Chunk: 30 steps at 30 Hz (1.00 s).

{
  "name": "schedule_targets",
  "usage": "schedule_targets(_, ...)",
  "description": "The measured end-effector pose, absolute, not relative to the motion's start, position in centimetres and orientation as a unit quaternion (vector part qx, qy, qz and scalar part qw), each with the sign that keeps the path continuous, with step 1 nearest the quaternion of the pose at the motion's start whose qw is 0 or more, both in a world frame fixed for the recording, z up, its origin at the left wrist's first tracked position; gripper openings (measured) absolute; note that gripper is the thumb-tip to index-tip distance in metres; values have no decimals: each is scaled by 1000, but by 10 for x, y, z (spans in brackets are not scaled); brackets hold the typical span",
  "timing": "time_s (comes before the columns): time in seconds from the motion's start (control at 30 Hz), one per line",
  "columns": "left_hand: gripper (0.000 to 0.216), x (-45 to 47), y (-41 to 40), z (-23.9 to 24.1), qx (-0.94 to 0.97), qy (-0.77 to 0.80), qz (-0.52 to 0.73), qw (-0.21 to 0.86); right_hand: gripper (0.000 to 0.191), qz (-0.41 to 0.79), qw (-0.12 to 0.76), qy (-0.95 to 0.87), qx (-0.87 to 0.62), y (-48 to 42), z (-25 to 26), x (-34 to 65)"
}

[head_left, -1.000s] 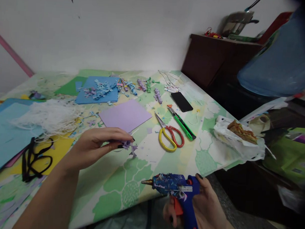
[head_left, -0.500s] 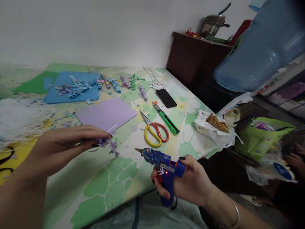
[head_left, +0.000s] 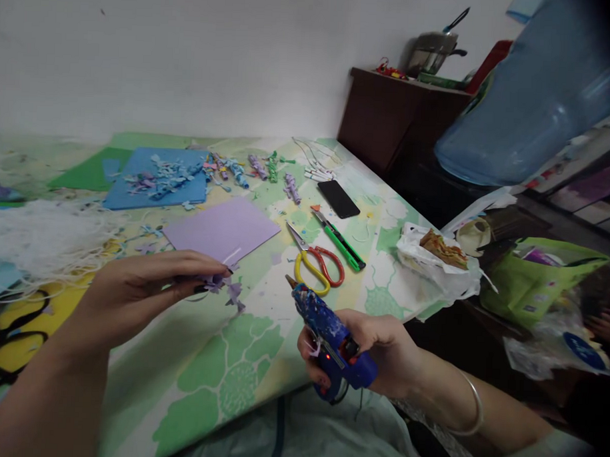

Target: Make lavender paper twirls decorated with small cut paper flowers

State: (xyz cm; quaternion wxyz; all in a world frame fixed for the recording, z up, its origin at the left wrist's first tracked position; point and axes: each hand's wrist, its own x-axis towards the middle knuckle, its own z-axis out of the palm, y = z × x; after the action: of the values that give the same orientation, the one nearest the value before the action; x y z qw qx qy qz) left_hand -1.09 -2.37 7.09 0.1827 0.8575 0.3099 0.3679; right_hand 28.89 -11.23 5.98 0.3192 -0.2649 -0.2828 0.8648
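My left hand pinches a small bunch of purple paper flowers between thumb and fingers, with a thin whitish strand sticking up beside it. Fingers of my right hand wrap around the grip of a blue hot glue gun; its red light glows and the nozzle points up and away to the left. Scissors with one yellow and one red handle lie just beyond the nozzle. Beside them rests a green utility knife. A purple foam sheet lies behind my left hand.
Paper-wrapped rolls and scraps lie on blue sheets and around them. A phone sits near the white sticks. White strings pile up at left. At right stand a plastic bag holding food, a green bag and a large water bottle.
My right hand has turned the glue gun so its nozzle now points more upward and away. My left hand keeps its pinch on the flowers. The whole view has shifted slightly.
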Motion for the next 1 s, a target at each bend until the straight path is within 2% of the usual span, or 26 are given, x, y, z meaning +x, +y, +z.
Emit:
schedule_targets(0.3, 30, -8, -26, 78, 854, 297, 372, 208, 37, 863, 328, -303, -238, -112, 64, 281)
schedule_targets(0.57, 29, -10, -24, 74, 848, 288, 383, 226, 35, 834, 348, -331, -271, -109, 64, 281)
schedule_targets(0.8, 27, -7, -24, 72, 856, 282, 369, 228, 44, 858, 303, -332, -247, -110, 62, 274)
schedule_targets(1.0, 32, -4, -27, 73, 862, 256, 359, 250, 40, 856, 281, -349, -256, -108, 70, 272)
